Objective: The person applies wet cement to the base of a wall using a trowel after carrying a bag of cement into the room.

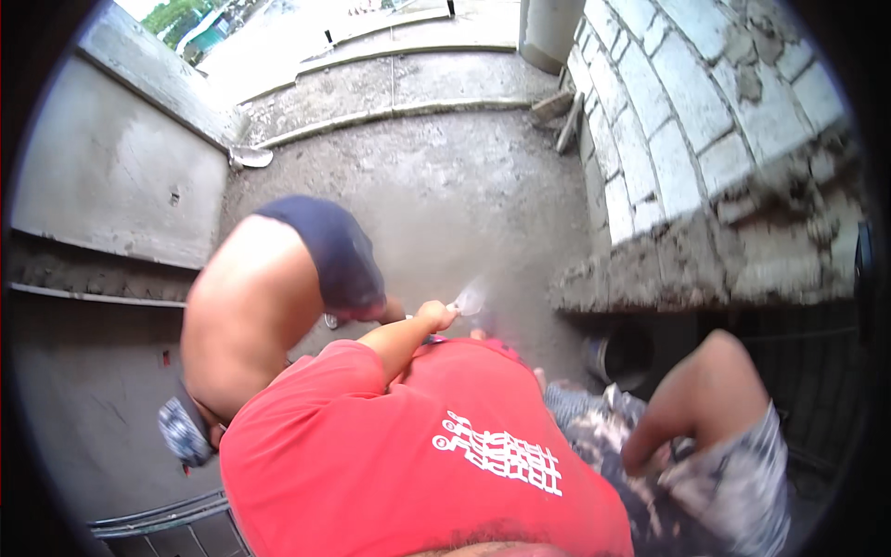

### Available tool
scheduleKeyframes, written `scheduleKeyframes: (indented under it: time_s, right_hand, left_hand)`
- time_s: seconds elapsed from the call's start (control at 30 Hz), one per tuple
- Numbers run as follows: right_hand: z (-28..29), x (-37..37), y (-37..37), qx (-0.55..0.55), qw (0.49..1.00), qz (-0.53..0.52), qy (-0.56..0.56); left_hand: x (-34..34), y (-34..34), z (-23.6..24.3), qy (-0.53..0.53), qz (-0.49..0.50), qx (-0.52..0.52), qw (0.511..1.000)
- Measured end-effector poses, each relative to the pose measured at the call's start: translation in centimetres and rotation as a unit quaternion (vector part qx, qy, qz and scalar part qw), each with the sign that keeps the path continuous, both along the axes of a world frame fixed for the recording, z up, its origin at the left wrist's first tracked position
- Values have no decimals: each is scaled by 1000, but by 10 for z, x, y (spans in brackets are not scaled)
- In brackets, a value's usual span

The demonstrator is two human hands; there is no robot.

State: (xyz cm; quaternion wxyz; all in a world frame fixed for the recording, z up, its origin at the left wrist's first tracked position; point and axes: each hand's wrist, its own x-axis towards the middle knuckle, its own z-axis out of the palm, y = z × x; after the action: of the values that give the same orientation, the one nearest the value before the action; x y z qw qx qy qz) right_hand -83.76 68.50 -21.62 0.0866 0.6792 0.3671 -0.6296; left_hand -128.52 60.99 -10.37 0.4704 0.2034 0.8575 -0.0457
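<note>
Below me spreads my red shirt [427, 436] with white print. My left hand [432, 316] reaches forward from its sleeve, fingers closed on the pale handle of a blurred whitish tool [469, 301], perhaps a trowel, over grey, wet-looking floor [492, 232]. A small patch of skin shows past the shirt's edge; I cannot tell if it is my right hand. Close on the left a bare-backed co-worker [246, 306] in dark shorts bends low, an arm near my forearm. At right is a bent bare limb [701, 381] in grey patterned clothing; I cannot tell whose.
A plastered wall [111, 167] with a ledge runs along the left, a shovel blade [251, 158] by its far end. A block wall [677, 130] stands right, with boards [566, 119] leaning nearby and a bucket [617, 357] beneath. Metal bars [162, 520] lie lower left. A low kerb [390, 114] crosses behind.
</note>
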Motion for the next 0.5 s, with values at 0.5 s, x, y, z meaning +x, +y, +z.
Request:
scheduleKeyframes:
  time_s: [0.5]
  right_hand:
    - [16,-243,247,-6,975,-210,-66]
  left_hand:
    - [-357,218,-68,106,94,91,986]
